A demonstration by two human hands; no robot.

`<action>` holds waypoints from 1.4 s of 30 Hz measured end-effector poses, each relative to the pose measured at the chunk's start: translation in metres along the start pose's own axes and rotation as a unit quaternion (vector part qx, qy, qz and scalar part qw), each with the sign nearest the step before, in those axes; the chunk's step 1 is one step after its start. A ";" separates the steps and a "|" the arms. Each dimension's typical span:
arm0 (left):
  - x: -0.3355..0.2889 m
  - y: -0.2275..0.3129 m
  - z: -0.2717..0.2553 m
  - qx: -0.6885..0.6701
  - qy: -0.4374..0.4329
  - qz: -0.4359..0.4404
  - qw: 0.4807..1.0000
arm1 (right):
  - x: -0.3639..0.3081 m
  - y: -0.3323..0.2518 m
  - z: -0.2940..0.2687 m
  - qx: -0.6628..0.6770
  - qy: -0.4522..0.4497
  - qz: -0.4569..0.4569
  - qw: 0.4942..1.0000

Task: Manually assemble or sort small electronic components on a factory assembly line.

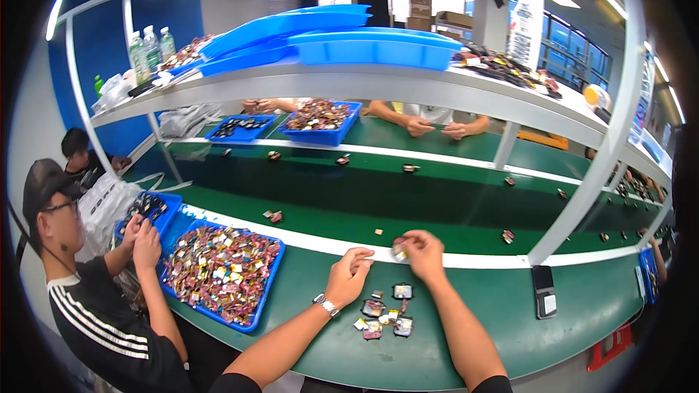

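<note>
My right hand [424,253] is closed in a pinch on a small electronic part [399,251] with a pale, silvery face, over the white strip at the belt's near edge. Just left of it is my left hand [348,275], its fingers curled together; whatever they hold, if anything, is too small to make out. A watch with a metal band [327,304] is on my left wrist. Between my forearms, several small dark-framed electronic parts [403,291] lie on the green table [328,356], with pale square pieces [393,315] among them.
A blue tray [275,266] heaped with small parts stands left, beside a seated co-worker [95,306]. The green belt [328,189] carries scattered parts. A black device [544,291] lies right. Overhead, a shelf [349,84] holds blue trays; its post [590,182] stands right. Co-workers' hands show opposite.
</note>
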State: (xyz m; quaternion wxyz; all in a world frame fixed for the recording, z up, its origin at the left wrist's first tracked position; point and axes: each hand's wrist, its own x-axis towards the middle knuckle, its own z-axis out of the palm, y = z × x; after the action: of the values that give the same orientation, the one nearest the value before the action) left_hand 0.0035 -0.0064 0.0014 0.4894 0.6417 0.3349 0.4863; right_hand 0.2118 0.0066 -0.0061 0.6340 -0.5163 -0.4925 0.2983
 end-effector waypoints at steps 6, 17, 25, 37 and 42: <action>0.007 -0.007 -0.017 0.100 0.081 -0.017 0.992 | 0.055 0.021 -0.013 -0.376 0.067 -0.055 0.923; 0.003 -0.010 -0.019 0.240 -0.030 0.067 0.968 | 0.078 -0.030 0.245 -0.397 -0.295 -0.050 0.868; 0.005 -0.068 -0.024 0.207 -0.121 0.128 0.962 | 0.062 -0.016 0.304 -0.435 -0.258 -0.054 0.861; 0.013 -0.012 -0.036 -0.092 -0.043 -0.115 0.988 | -0.004 -0.093 0.035 -0.273 -0.243 -0.117 0.923; 0.009 0.013 -0.021 -0.148 -0.196 -0.202 0.948 | -0.062 -0.092 -0.007 -0.313 -0.269 -0.114 0.904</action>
State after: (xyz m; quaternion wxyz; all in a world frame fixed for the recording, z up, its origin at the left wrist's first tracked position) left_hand -0.0148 0.0042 0.0172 0.7225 0.5639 0.2793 0.2865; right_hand 0.1854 -0.0774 0.0613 0.3130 -0.5287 -0.7675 0.1826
